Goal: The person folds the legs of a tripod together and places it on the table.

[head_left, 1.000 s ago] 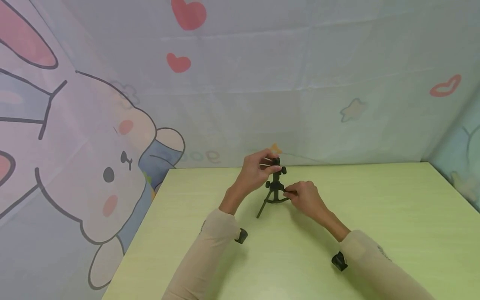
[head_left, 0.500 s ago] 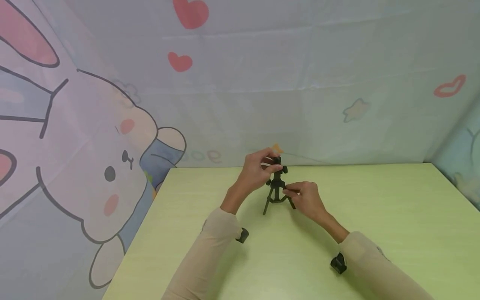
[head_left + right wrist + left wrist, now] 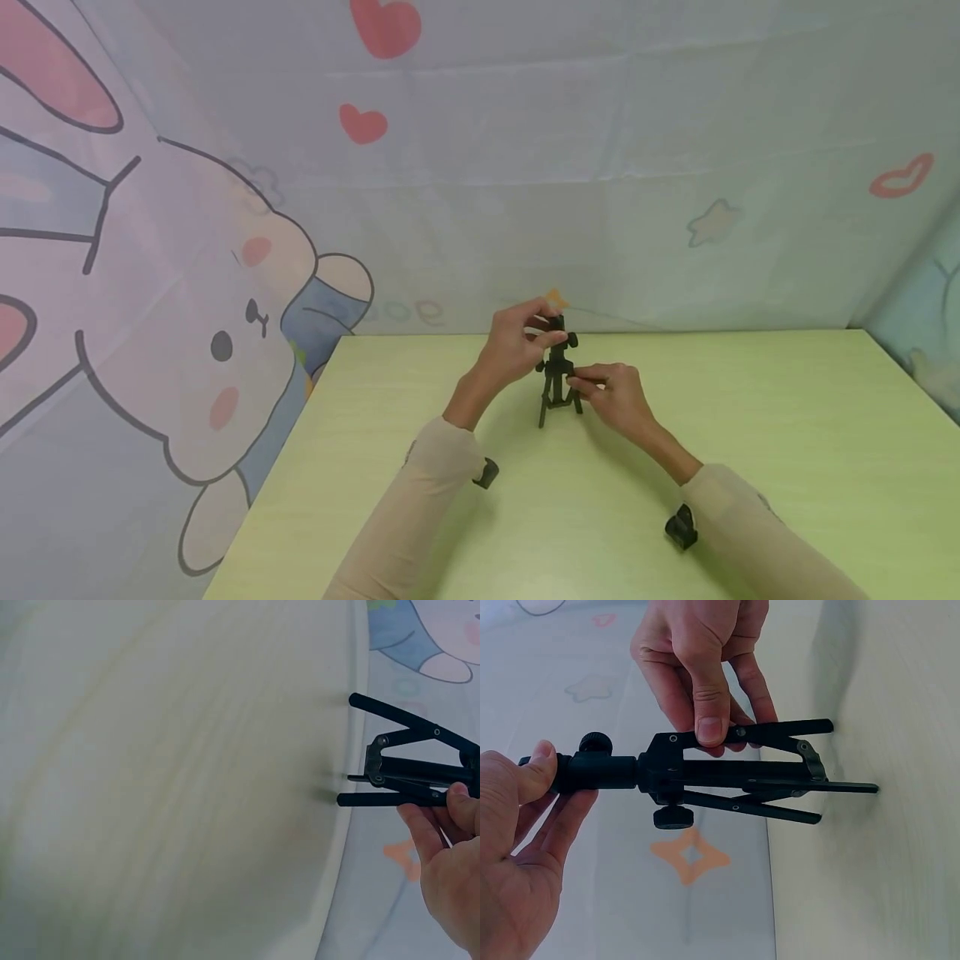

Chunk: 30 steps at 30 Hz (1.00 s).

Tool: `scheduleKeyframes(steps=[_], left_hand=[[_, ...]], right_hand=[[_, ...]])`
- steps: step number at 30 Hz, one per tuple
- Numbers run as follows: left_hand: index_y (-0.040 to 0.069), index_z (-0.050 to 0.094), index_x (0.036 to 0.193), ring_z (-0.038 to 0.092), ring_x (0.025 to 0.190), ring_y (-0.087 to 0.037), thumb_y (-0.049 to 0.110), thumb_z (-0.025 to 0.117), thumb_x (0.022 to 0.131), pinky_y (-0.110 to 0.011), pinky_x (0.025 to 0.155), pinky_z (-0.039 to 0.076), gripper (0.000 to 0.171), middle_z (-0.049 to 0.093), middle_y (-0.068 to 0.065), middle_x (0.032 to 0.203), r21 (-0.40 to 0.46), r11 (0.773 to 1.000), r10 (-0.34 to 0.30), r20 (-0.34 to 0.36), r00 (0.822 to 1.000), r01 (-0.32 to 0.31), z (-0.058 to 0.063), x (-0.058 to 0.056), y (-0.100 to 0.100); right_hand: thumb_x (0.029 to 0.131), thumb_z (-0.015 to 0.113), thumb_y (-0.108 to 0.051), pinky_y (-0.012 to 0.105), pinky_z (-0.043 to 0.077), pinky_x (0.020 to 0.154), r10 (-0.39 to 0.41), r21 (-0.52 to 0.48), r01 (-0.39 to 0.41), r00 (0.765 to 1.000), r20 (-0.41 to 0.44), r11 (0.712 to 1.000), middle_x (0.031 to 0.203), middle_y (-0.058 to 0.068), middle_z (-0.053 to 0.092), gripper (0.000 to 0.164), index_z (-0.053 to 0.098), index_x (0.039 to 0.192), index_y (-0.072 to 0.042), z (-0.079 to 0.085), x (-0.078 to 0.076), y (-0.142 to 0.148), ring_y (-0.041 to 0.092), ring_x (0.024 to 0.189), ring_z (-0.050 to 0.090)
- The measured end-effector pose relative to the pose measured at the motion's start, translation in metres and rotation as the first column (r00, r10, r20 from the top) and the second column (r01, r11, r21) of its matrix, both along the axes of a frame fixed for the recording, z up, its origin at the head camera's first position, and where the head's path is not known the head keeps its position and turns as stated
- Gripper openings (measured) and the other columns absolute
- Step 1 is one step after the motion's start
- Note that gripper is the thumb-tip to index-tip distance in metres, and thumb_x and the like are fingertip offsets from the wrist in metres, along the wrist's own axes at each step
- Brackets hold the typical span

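A small black tripod [image 3: 557, 367] stands upright toward the back of the table, its legs drawn in close to the centre column. My left hand [image 3: 512, 340] grips its top section between thumb and fingers; in the left wrist view the thumb lies across the upper tube [image 3: 600, 772], near a ribbed knob [image 3: 596, 742]. Lower down, my right hand [image 3: 613, 393] pinches one leg [image 3: 780, 729] between thumb and fingers, just below the collar. The right wrist view shows the leg tips [image 3: 341, 799] close over the tabletop, with the tripod's upper part outside the frame.
The light green table [image 3: 420, 383] reaches back to a pale cloth backdrop [image 3: 525, 167] printed with hearts and a rabbit [image 3: 195, 333]. A black wrist camera [image 3: 486, 473] sits under the left sleeve, another camera [image 3: 681, 527] under the right.
The tripod's legs have folded inward from a wide spread to a narrow one. My right hand keeps its pinch at the leg, and my left hand stays on the top.
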State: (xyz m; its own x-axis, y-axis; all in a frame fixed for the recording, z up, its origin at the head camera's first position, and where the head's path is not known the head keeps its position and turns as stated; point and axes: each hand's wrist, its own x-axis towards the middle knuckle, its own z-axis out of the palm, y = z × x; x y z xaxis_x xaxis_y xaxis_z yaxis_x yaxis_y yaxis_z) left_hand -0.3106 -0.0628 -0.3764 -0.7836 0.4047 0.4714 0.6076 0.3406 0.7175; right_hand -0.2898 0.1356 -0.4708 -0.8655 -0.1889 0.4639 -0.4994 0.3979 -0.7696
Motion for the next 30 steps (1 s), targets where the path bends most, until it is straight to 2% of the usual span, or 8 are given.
scheduleKeyframes(steps=[10, 21, 30], left_hand=[[0.006, 0.063, 0.103, 0.072, 0.103, -0.024, 0.011, 0.076, 0.096, -0.023, 0.083, 0.060, 0.015, 0.070, -0.010, 0.119, -0.033, 0.999, 0.004, -0.033, 0.999, -0.005, 0.0008, -0.0004, -0.0004], [0.005, 0.064, 0.101, 0.072, 0.102, -0.024, 0.010, 0.077, 0.095, -0.023, 0.081, 0.061, 0.015, 0.071, -0.012, 0.119, -0.017, 0.999, 0.034, -0.044, 0.998, -0.035, 0.0000, 0.0006, 0.0014], [0.004, 0.064, 0.102, 0.073, 0.101, -0.024, 0.009, 0.078, 0.094, -0.025, 0.081, 0.061, 0.017, 0.072, -0.013, 0.121, 0.000, 1.000, 0.031, -0.026, 0.999, -0.031, 0.0011, 0.0003, -0.0038]], right_hand=[[0.094, 0.078, -0.006, 0.025, 0.060, 0.063, 0.011, 0.109, -0.008, 0.999, -0.031, 0.994, 0.099, 0.017, 0.078, 0.012, 0.081, 0.101, 0.003, 0.0044, -0.0044, 0.0019, 0.023, 0.076, 0.077], [0.094, 0.077, -0.004, 0.019, 0.055, 0.059, -0.010, 0.022, 0.010, 1.000, -0.016, 1.000, 0.095, 0.017, 0.078, 0.013, 0.080, 0.103, 0.004, -0.0004, -0.0027, -0.0025, 0.026, 0.071, 0.076], [0.094, 0.077, -0.004, 0.020, 0.060, 0.064, 0.039, -0.017, -0.039, 0.999, -0.001, 0.999, 0.099, 0.019, 0.077, 0.013, 0.080, 0.104, 0.005, -0.0010, -0.0070, -0.0034, 0.030, 0.078, 0.077]])
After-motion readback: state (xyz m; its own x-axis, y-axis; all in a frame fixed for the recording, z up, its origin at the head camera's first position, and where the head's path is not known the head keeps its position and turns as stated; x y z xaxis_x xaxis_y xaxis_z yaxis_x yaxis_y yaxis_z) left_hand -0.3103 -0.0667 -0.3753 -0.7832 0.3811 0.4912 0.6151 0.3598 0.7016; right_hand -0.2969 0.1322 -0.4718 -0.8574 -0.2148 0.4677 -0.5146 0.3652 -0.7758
